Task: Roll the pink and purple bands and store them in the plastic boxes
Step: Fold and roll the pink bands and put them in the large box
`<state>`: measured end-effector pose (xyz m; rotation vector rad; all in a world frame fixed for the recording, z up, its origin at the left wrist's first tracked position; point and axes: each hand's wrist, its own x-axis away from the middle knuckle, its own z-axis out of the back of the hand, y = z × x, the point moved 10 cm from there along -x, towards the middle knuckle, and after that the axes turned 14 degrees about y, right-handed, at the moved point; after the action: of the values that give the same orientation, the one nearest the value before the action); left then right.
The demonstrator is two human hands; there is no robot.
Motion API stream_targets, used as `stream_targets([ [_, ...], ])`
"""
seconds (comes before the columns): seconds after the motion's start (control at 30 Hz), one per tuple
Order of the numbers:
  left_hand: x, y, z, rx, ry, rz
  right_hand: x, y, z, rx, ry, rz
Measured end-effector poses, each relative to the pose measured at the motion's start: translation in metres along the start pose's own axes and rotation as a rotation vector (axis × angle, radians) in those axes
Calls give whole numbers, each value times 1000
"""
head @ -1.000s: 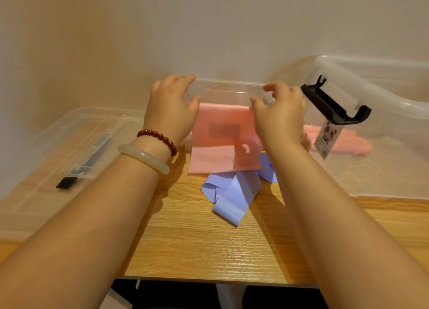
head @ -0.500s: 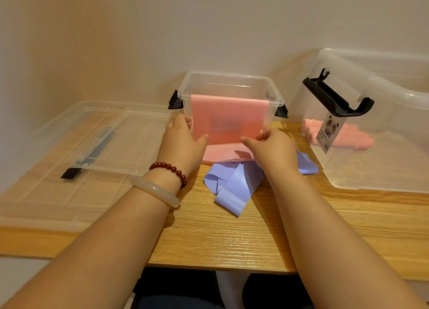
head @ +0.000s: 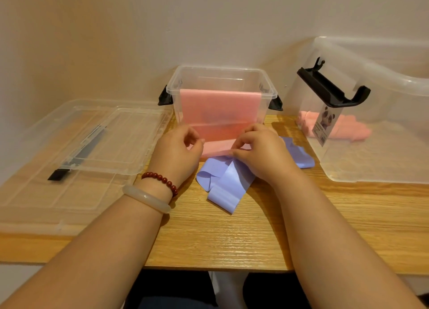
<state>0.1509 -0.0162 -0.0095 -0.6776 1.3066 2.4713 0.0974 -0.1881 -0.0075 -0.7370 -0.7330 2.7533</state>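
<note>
A pink band [head: 220, 109] hangs over the front rim of a small clear plastic box [head: 220, 76] with black latches, its lower end lying on the table. My left hand [head: 176, 150] and my right hand [head: 262, 150] pinch that lower end at its two corners, in front of the box. A purple band [head: 225, 183] lies loose and crumpled on the table under and in front of my hands. At the right stands a large clear box [head: 371, 146] with several rolled pink bands [head: 348, 127] inside.
A wooden table [head: 232, 234] carries everything. Two clear lids [head: 76, 150] with a black handle lie stacked at the left. The large box has a raised black latch [head: 329, 88]. A plain wall is close behind the boxes.
Both hands have come down from the small box's rim to the band's lower end on the table. The pink band now hangs draped over the box's front.
</note>
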Motion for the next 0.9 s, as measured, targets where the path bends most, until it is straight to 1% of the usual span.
stream_targets([
  [0.07, 4, 15, -6, 65, -63, -98, -2, 3, 2, -51, 37, -25],
  [0.13, 10, 22, -14, 104, -130, -136, -3, 8, 5, -116, 72, -68],
  [0.3, 9, 12, -19, 170, -155, -43, -3, 17, 16, -210, 146, -156],
  [0.43, 10, 12, -19, 201, -142, -33, -2, 26, 16, -234, 149, -222],
  [0.6, 7, 7, -18, 183, -114, -6, -2, 24, 10, -264, 99, -227],
  [0.73, 9, 6, -25, 102, -173, -29, 0, 25, 5, -250, 57, -236],
  [0.8, 7, 4, -26, 45, -184, -64, 1, 25, 2, -263, 6, -250],
  [0.9, 3, 1, -21, 47, -128, -63, 2, 23, 0, -187, -28, -209],
])
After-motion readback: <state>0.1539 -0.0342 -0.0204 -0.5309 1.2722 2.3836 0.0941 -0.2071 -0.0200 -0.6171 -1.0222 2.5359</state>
